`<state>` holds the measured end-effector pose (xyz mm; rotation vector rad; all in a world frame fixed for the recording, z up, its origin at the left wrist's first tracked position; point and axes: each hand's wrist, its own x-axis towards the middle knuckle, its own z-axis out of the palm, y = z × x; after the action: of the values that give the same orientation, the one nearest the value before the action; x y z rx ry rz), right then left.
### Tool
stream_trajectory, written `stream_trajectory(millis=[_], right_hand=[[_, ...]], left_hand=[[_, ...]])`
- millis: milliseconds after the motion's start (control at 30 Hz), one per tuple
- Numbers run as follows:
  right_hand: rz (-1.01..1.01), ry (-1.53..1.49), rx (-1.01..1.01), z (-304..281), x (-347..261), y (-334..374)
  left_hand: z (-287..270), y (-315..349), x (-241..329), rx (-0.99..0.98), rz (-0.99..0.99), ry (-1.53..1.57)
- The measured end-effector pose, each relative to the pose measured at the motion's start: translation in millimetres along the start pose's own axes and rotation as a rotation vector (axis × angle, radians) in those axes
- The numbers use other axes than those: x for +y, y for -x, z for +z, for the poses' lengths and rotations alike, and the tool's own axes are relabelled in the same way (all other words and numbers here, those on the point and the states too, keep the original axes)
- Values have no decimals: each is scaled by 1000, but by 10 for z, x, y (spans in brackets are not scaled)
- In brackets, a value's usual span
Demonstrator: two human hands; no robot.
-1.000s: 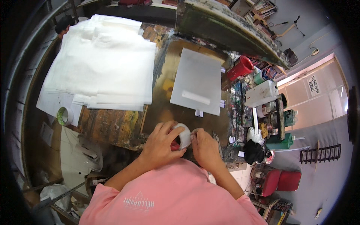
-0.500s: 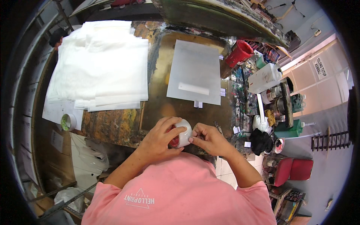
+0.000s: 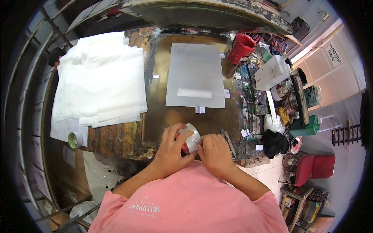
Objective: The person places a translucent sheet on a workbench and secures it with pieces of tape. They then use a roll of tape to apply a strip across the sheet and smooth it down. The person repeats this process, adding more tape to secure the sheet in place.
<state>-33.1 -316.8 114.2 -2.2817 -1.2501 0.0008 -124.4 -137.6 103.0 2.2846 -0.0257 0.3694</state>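
Head view: I note left hand [image 3: 169, 149] fingers clamped on a white tape roll [image 3: 194, 140], right hand [image 3: 215, 152] fingers pinched together at its edge.

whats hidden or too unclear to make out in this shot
All in the head view, now:
- Whether the right hand pinches a loose end of the tape roll: the hand itself covers the spot.
- Part of the roll's near side: behind the left hand.
- The lower sheets in the paper stack: mostly covered by those above.
- The far side of the framed panel: cut off by the top edge.
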Motion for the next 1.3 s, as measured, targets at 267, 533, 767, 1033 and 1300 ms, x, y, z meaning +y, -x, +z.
stream_trajectory(millis=[267, 533, 767, 1033, 1300], right_hand=[[88, -6, 47, -28, 8, 50], [393, -447, 141, -152, -4, 39], [8, -604, -226, -294, 188, 88], [-207, -823, -420, -761, 195, -26], [-200, -881, -392, -858, 80, -46]], left_hand=[[44, -56, -12, -133, -17, 20], [26, -85, -41, -37, -302, 450], [-146, -124, -225, -77, -425, 1132], [-451, -187, -231, -193, -107, 996], [-441, -121, -181, -48, 167, 867]])
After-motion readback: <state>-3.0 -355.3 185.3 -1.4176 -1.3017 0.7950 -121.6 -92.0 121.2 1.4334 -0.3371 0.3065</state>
